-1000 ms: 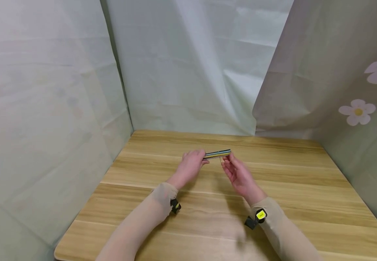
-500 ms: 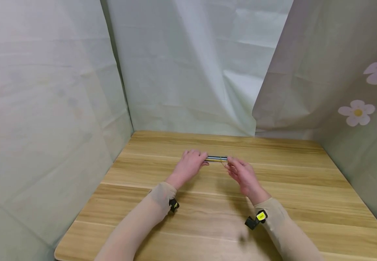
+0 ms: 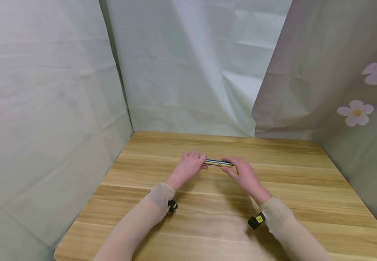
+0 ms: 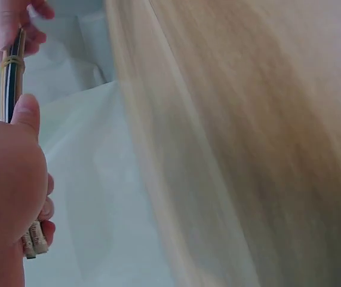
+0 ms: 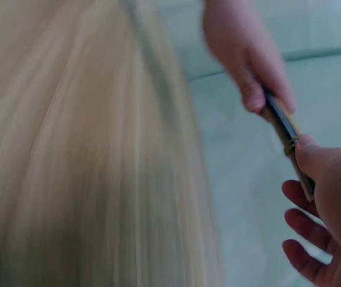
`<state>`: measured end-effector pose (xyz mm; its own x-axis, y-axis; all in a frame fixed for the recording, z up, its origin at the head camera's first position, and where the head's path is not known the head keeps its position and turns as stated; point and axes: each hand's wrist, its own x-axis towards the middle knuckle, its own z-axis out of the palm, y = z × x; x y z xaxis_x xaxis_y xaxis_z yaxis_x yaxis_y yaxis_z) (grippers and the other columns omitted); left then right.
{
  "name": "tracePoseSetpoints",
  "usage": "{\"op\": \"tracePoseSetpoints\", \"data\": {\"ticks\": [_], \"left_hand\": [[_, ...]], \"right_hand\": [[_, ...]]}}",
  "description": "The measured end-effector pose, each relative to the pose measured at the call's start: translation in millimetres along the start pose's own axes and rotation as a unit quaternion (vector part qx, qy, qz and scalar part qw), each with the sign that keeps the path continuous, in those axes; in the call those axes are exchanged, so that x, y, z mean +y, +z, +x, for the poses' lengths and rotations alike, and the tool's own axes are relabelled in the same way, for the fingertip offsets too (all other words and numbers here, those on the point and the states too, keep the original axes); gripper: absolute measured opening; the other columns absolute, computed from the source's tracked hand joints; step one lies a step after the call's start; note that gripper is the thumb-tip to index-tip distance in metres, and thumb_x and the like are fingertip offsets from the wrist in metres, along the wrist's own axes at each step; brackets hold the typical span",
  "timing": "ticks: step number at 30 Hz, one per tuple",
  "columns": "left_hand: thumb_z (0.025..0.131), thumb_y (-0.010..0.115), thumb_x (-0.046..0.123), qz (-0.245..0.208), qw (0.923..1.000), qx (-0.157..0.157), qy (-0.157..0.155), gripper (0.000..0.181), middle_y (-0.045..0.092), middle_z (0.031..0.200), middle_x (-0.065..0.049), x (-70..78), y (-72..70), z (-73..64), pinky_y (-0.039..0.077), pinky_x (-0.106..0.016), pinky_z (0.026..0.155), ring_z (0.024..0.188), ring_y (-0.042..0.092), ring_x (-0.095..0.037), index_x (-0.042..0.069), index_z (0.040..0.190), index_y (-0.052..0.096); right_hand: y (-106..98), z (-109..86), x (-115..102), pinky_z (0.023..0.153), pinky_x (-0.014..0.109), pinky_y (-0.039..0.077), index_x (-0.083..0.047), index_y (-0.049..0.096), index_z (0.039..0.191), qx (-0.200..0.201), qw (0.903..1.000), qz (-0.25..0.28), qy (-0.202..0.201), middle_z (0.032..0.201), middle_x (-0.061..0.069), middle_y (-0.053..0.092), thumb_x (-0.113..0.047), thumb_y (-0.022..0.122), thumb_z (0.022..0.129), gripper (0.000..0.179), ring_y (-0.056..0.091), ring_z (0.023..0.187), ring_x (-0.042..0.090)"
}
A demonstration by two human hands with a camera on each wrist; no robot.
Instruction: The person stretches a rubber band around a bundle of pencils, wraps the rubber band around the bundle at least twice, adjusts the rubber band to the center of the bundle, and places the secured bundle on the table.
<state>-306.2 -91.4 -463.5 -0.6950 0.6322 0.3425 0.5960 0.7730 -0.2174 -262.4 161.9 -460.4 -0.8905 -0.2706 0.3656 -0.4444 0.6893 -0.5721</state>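
Note:
A thin bundle of pencils [image 3: 212,162], striped dark, yellow and white, is held level above the wooden table. My left hand [image 3: 188,168] grips its left part, fingers wrapped round it. In the left wrist view, pale printed pencil ends [image 4: 36,239] stick out below that hand. Round the bundle's right part sits a yellowish rubber band [image 4: 13,61], wound more than once. My right hand [image 3: 246,177] pinches the bundle's right end, its thumb close to the band in the right wrist view. The palm hides part of that end.
The wooden table [image 3: 195,217] has its far edge just beyond the hands. Pale cloth sheets [image 3: 188,72] hang behind it and on both sides, with printed flowers on the right one. A small black camera [image 3: 256,220] is strapped to the right wrist.
The bundle has come down slightly and its right end has dropped. The right hand has moved from pulling the band below the bundle to spanning its end; the band now lies close round it.

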Motion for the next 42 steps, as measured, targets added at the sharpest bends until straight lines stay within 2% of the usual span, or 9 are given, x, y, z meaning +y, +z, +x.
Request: {"op": "tracePoseSetpoints", "data": {"ticks": [2,4,8,12,18,31,33,38,42], "left_hand": [[0.105,0.062,0.048,-0.004,0.9999,-0.004,0.009,0.037,0.060,0.088,-0.001,0.1,0.9,1.0,0.039,-0.038,0.072,0.079,0.054,-0.021,0.013,0.107,0.051],[0.104,0.063,0.048,-0.011,0.9997,-0.009,0.019,0.037,0.060,0.089,-0.002,0.1,2.2,2.3,0.041,-0.038,0.071,0.079,0.055,-0.021,0.013,0.109,0.051],[0.107,0.066,0.037,-0.045,0.9979,-0.030,0.037,0.032,0.065,0.099,-0.003,0.9,2.2,3.5,0.049,-0.038,0.077,0.089,0.063,-0.021,0.011,0.122,0.054],[0.110,0.063,0.029,-0.050,0.9965,-0.045,0.050,0.025,0.069,0.107,-0.003,1.1,-1.5,4.4,0.054,-0.040,0.087,0.099,0.068,-0.020,0.011,0.126,0.057],[0.111,0.060,0.033,-0.013,0.9983,-0.029,0.050,0.019,0.069,0.100,-0.002,0.9,-7.6,6.4,0.055,-0.038,0.074,0.088,0.068,-0.019,0.014,0.115,0.061],[0.110,0.061,0.035,0.021,0.9974,0.000,0.070,0.022,0.067,0.094,-0.002,6.9,-0.4,5.6,0.054,-0.034,0.069,0.083,0.065,-0.020,0.013,0.112,0.061],[0.109,0.063,0.035,0.018,0.9975,0.004,0.068,0.022,0.067,0.094,-0.002,7.1,0.3,3.9,0.052,-0.035,0.070,0.082,0.065,-0.020,0.013,0.111,0.061],[0.109,0.063,0.034,-0.007,0.9993,0.011,0.035,0.020,0.066,0.094,-0.001,8.4,-2.3,2.6,0.046,-0.037,0.074,0.085,0.063,-0.020,0.015,0.108,0.061],[0.110,0.062,0.033,-0.013,0.9994,0.020,0.025,0.019,0.065,0.093,0.000,10.7,-7.1,4.3,0.044,-0.036,0.074,0.083,0.061,-0.019,0.015,0.106,0.060]], "right_hand": [[0,1.0,3,0.091,0.050,0.055,-0.009,0.072,0.133,0.001,0.9939,-0.091,-0.062,0.117,0.009,0.075,-0.028,0.075,0.103,0.036,0.068,0.107,0.031],[-1,1.5,5,0.091,0.051,0.056,-0.005,0.072,0.130,0.003,0.9837,-0.152,-0.096,0.114,0.011,0.075,-0.025,0.075,0.102,0.034,0.069,0.105,0.033],[-2,0.8,9,0.096,0.052,0.054,0.000,0.069,0.128,-0.005,0.9735,-0.206,-0.100,0.117,0.014,0.075,-0.023,0.071,0.105,0.032,0.068,0.109,0.035],[-6,-0.9,15,0.100,0.055,0.052,0.002,0.066,0.129,-0.019,0.9738,-0.213,-0.077,0.121,0.017,0.073,-0.023,0.064,0.109,0.032,0.066,0.115,0.037],[-13,-2.6,22,0.099,0.058,0.051,-0.001,0.065,0.129,-0.021,0.9724,-0.217,-0.083,0.121,0.015,0.072,-0.024,0.062,0.110,0.029,0.064,0.116,0.038],[-15,1.1,14,0.104,0.062,0.045,-0.008,0.067,0.119,-0.042,0.9497,-0.274,-0.145,0.117,0.006,0.071,-0.026,0.066,0.109,0.020,0.062,0.115,0.032],[-14,0.3,15,0.104,0.061,0.045,-0.009,0.069,0.119,-0.045,0.9522,-0.265,-0.146,0.117,0.006,0.072,-0.028,0.067,0.108,0.022,0.062,0.116,0.032],[-12,1.1,16,0.102,0.062,0.045,-0.008,0.075,0.121,-0.022,0.9691,-0.211,-0.125,0.117,0.007,0.075,-0.030,0.072,0.105,0.028,0.064,0.116,0.033],[-15,5.2,15,0.100,0.063,0.046,-0.008,0.078,0.119,0.006,0.9715,-0.194,-0.136,0.115,0.008,0.077,-0.028,0.078,0.100,0.027,0.066,0.113,0.033]]}}
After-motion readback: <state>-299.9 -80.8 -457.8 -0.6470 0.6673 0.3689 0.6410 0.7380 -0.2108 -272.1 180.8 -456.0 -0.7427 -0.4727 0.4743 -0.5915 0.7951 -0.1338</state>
